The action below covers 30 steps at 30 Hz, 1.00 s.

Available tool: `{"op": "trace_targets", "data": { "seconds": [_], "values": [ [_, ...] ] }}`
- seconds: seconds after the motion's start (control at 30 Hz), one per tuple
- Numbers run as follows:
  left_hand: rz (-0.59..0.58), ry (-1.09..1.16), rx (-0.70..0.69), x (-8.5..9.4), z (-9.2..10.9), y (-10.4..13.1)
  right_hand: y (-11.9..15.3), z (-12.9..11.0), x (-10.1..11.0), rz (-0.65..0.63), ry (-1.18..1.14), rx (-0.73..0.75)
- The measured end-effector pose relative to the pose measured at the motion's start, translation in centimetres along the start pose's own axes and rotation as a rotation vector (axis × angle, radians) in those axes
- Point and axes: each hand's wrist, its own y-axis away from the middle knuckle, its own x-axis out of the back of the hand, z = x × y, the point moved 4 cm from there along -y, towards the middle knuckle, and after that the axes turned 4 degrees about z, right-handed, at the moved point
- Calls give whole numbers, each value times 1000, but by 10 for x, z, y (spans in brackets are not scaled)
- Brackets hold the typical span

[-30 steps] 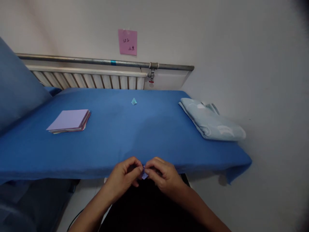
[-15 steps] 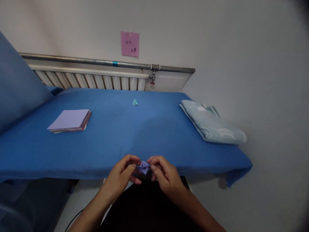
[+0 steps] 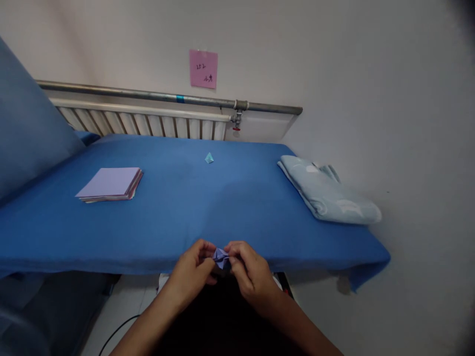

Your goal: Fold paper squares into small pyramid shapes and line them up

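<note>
A small folded piece of purple paper (image 3: 221, 258) is held between both hands, just in front of the near edge of the blue-covered bed (image 3: 178, 212). My left hand (image 3: 196, 267) pinches its left end between thumb and fingers. At its right end my right hand (image 3: 248, 269) grips it in the same way. The fingertips hide both ends of the paper, while its creased middle shows. Farther back on the cover lies a small light-blue folded paper piece (image 3: 209, 158).
A stack of paper sheets (image 3: 111, 182), purple on top, lies at the left. On the right is a folded pale-blue blanket (image 3: 326, 190). Behind the bed run a metal pipe (image 3: 141, 95) and a white radiator (image 3: 170, 127). A pink note (image 3: 204, 69) hangs on the wall.
Both hands have drawn slightly closer together around the purple paper, and the fingers cover a little more of its ends. The whole view has shifted slightly.
</note>
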Motion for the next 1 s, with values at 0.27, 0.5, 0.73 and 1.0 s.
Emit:
{"op": "trace_targets", "data": {
  "seconds": [0.27,0.5,0.73,1.0],
  "values": [
    [123,-100,-42,6,-5,-9,2,11,-8,-14,-11,-136],
    [191,-274,-177,9,-3,-9,-7,3,-11,-74,69,-114],
    [248,-436,-276,10,6,-5,-7,6,-13,-71,53,-141],
    [215,-357,-267,9,-2,-10,-6,11,-18,-226,16,-275]
  ]
}}
